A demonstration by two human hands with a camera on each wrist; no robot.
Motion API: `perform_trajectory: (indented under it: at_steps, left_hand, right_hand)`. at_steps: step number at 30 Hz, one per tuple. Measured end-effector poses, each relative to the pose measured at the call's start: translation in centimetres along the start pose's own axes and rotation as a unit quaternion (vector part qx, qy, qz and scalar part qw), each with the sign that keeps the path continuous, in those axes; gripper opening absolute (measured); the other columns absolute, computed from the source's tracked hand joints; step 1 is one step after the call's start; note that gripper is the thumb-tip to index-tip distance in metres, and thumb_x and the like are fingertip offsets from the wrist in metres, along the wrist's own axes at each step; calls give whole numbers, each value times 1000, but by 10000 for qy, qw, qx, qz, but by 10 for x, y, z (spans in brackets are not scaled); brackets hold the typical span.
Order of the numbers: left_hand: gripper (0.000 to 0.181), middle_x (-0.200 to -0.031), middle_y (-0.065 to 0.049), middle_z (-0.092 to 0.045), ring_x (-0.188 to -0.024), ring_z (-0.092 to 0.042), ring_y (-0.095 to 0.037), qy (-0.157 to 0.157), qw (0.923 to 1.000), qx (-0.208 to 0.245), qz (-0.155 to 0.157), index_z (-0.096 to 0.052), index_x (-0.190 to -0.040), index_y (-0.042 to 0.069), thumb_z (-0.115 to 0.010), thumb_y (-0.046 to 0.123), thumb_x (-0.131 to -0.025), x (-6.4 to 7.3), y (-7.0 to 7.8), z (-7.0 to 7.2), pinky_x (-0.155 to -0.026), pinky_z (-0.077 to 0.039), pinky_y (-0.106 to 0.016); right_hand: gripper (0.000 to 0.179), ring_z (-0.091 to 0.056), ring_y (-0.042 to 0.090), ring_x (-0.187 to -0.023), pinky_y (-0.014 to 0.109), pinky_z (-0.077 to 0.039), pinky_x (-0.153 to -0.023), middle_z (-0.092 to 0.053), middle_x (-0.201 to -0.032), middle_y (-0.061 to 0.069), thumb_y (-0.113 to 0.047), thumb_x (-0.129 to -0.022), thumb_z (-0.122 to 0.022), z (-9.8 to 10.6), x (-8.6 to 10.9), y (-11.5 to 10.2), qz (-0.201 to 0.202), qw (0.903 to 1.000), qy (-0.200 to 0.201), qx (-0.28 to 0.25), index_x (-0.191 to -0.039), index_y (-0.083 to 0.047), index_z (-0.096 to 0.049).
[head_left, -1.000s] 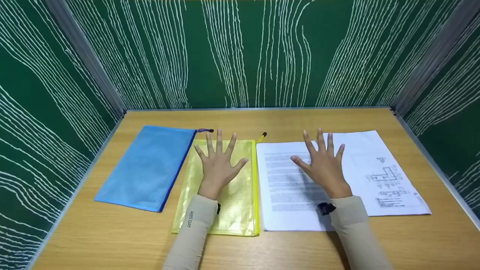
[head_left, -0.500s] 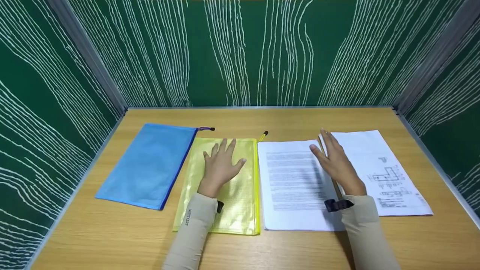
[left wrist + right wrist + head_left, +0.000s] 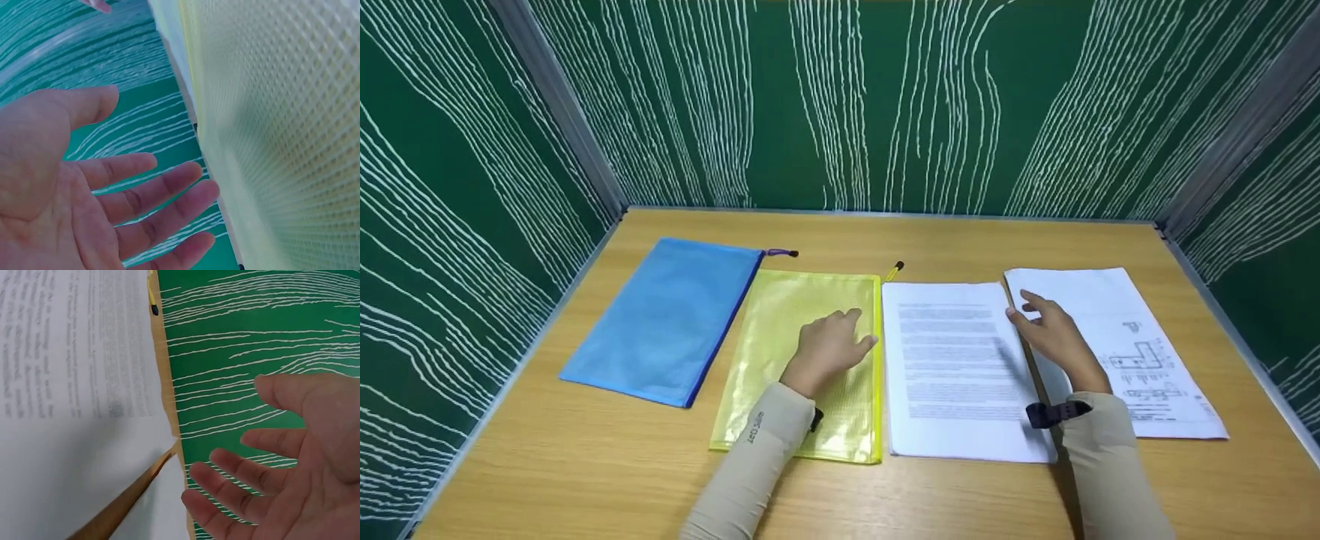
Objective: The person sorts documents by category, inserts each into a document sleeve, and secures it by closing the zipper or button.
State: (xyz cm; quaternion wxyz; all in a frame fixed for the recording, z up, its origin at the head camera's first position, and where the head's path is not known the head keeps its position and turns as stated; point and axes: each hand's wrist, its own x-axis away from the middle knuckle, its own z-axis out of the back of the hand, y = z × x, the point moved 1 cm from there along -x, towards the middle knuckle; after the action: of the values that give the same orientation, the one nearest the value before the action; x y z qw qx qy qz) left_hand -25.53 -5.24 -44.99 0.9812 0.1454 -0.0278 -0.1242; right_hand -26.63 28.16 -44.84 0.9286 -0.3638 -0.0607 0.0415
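Observation:
Over the yellow zip pouch (image 3: 780, 360) hovers my left hand (image 3: 829, 349), its fingers relaxed and slightly bent; the left wrist view shows a gap between the palm and the mesh surface. My right hand (image 3: 1056, 334) is above the gap between a stack of printed text sheets (image 3: 952, 360) and a second stack of paper with line drawings (image 3: 1140, 352). In the right wrist view its fingers (image 3: 242, 478) are loosely spread with nothing in them. The blue zip pouch (image 3: 667, 322) lies left of the yellow one.
Everything lies flat on a wooden table (image 3: 607, 465). Green walls (image 3: 900, 97) with white wavy lines enclose the back and sides. A purple zip pull (image 3: 781, 253) and a yellow zip pull (image 3: 895, 271) stick out behind the pouches.
The left hand's spread fingers have relaxed, and it has drifted right over the yellow pouch. My right hand has moved right from above the text sheets to the gap, its fingers less spread.

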Motion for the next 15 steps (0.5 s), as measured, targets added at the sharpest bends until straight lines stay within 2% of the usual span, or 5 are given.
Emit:
perform_trajectory:
  at_steps: [5,10,15]
  left_hand:
    - [60,-115,-8,-67,-101,-66,-29,-249,9996,93,12,-52,-137,10,-51,53,-94,-3,5,-2,-87,-51,-49]
    - [65,-107,-11,-68,-95,-66,-29,-510,9982,315,18,-48,-138,4,-51,51,-95,-8,6,-6,-86,-51,-48]
    - [80,-119,-16,-65,-108,-63,-32,-830,9959,335,148,-33,-148,1,-51,56,-93,-13,6,-13,-94,-49,-47]
  right_hand:
    - [79,-49,50,-120,57,-44,-94,-38,-140,36,-51,-100,-39,2,-3,8,-108,9990,-427,-84,-151,5,-18]
    - [77,-42,52,-125,61,-40,-98,-33,-142,38,-49,-100,-38,4,-4,12,-288,9969,-725,-97,-150,6,-17]
    - [77,-41,51,-126,60,-39,-99,-29,-144,39,-48,-100,-40,2,-4,16,-523,9946,-898,-80,-150,6,-17]
